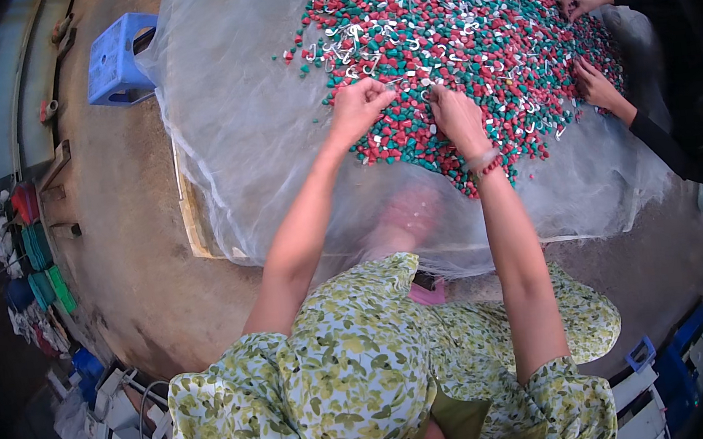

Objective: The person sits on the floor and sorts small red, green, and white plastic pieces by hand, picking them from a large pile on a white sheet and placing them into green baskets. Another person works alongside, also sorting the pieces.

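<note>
The loose pile of small red, green and white pieces (437, 50) lies directly ahead of both hands, spread over translucent sheeting (233, 129), and reaches from the far side toward the person, with a narrow tongue of pieces running nearest the body, just to the near side of the right wrist. The left hand (360, 107) is at the pile's left border, its thumb and fingertips drawn narrowly together and pointing inward to the right; the right hand (460, 120) is over the pile itself, fingers curled and pointing away from the body. The two sets of fingertips face a short gap with pieces beneath it. Whether either hand pinches a piece is too small to tell. The scattered white hooked pieces (343, 47) lie just beyond the left hand, with the left hand the nearer one; their long axes point every which way. On the right side, a co-worker's near hand (601, 85) and far hand (583, 4) are at the pile's opposite border, well apart from the person's own.
</note>
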A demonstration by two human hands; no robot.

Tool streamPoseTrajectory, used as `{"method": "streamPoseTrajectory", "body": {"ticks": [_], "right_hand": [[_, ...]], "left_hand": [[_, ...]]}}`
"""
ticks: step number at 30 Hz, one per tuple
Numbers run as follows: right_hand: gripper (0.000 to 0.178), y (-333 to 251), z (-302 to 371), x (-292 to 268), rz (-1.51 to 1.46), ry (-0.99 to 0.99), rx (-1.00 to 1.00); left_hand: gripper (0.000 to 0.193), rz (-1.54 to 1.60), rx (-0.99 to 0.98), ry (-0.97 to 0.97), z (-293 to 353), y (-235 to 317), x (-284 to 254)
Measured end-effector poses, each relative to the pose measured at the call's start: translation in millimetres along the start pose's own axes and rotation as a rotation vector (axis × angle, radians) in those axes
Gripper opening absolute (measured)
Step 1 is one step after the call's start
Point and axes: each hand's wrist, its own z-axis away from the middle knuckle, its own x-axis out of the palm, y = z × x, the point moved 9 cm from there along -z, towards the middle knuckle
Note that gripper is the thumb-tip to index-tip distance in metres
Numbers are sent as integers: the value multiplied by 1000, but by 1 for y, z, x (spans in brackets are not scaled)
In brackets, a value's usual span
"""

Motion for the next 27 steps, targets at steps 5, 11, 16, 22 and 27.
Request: {"method": "streamPoseTrajectory", "body": {"ticks": [5,11,16,22,27], "right_hand": [[16,9,15,-20,-264,29,104],[21,6,-3,7,-101,20,106],[17,17,17,7,-211,-39,88],[11,65,63,-9,-1288,196,502],[14,62,68,-32,-1322,116,479]], "left_hand": [[26,1269,-309,-277,-5,19,-2],[13,1321,-279,-259,-20,32,-2],[21,-327,52,-121,-38,31,15],[18,-676,208,-55,-32,21,37],[18,-118,43,-140,-30,54,10]]}}
